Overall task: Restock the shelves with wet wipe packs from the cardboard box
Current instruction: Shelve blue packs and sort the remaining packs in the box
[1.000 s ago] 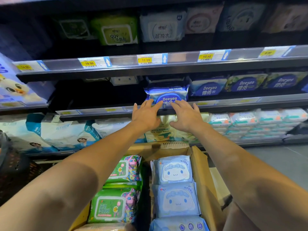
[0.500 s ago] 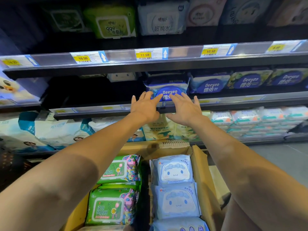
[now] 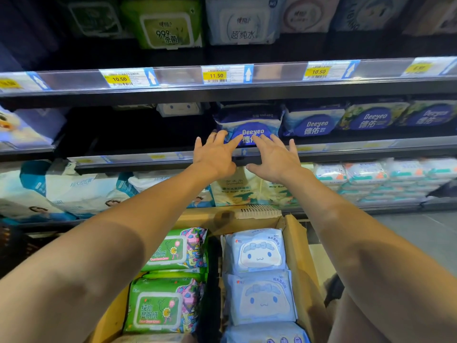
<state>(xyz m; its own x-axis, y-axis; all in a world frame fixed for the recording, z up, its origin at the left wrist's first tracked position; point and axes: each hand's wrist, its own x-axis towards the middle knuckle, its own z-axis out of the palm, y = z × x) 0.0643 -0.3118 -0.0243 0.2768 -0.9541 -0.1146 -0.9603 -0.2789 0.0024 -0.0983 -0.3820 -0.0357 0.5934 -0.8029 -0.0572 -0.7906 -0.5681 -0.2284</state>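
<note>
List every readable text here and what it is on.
"10.50": left price tag
"11.50": middle price tag
"10.50": right price tag
"Deeyeo": front blue pack
"超纯水": white top-shelf pack
"New Baby Wipes": cream pack
"纯水湿厕纸": green pack in cardboard box
Too blurred: far-left price tag, far-right price tag

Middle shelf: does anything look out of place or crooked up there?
Yes. The dark blue pack touched by the left hand and right hand sits further forward than the row on its right. Left of it is a dark gap, with one pale cartoon pack alone at the back.
</note>
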